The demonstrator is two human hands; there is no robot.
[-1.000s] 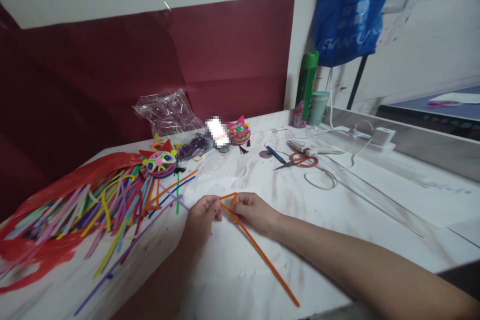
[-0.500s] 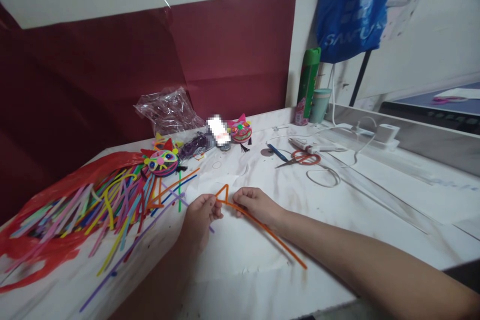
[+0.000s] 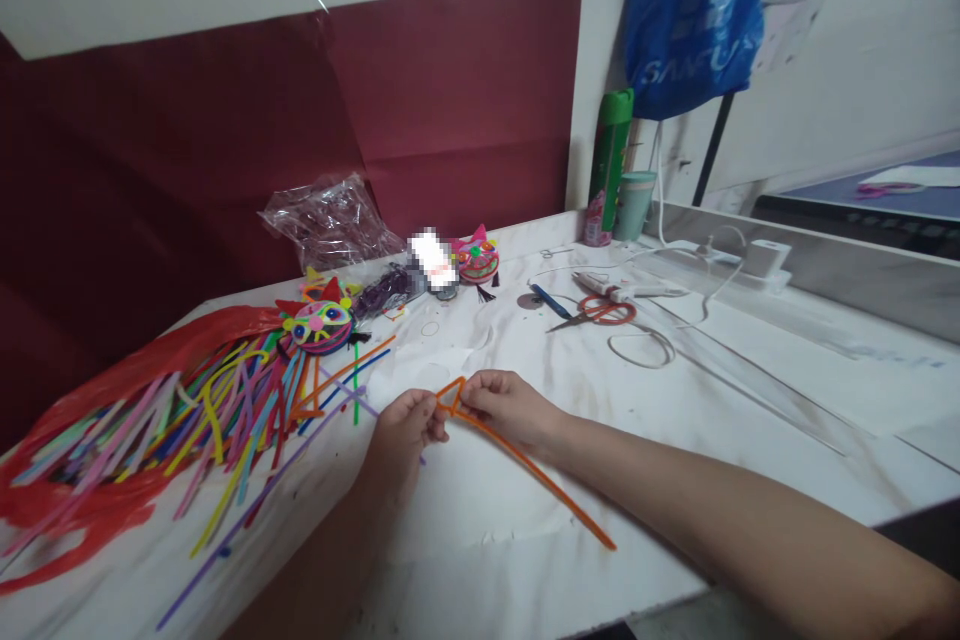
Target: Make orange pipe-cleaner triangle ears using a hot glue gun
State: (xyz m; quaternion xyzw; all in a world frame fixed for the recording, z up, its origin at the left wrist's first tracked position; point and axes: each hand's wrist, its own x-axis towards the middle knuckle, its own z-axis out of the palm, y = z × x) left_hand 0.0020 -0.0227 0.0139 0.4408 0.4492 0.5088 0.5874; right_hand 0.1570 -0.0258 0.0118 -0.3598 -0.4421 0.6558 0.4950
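Between my two hands is an orange pipe cleaner (image 3: 536, 473), bent into a small triangle at one end. Its long straight tail slants down to the right over the white marbled table. My left hand (image 3: 409, 425) pinches the triangle's left corner between thumb and fingers. On the other side, my right hand (image 3: 514, 407) has its fingers closed at the triangle's right side, by the top corner. Left of my hands lies a heap of coloured pipe cleaners (image 3: 217, 410) on a red plastic bag (image 3: 135, 360). A decorated cat-face ornament (image 3: 319, 325) rests at the heap's upper end.
Red-handled scissors (image 3: 604, 310), a blue pen-like tool (image 3: 551, 301) and a white glue gun (image 3: 615, 286) lie at the right. Behind them stand a green spray can (image 3: 611, 165) and a pale green cup (image 3: 636, 205). A second ornament (image 3: 478, 260) sits at the back.
My right hand has shifted a little left and up to the triangle's top corner. The triangle has tilted to the right, and the view has moved slightly.
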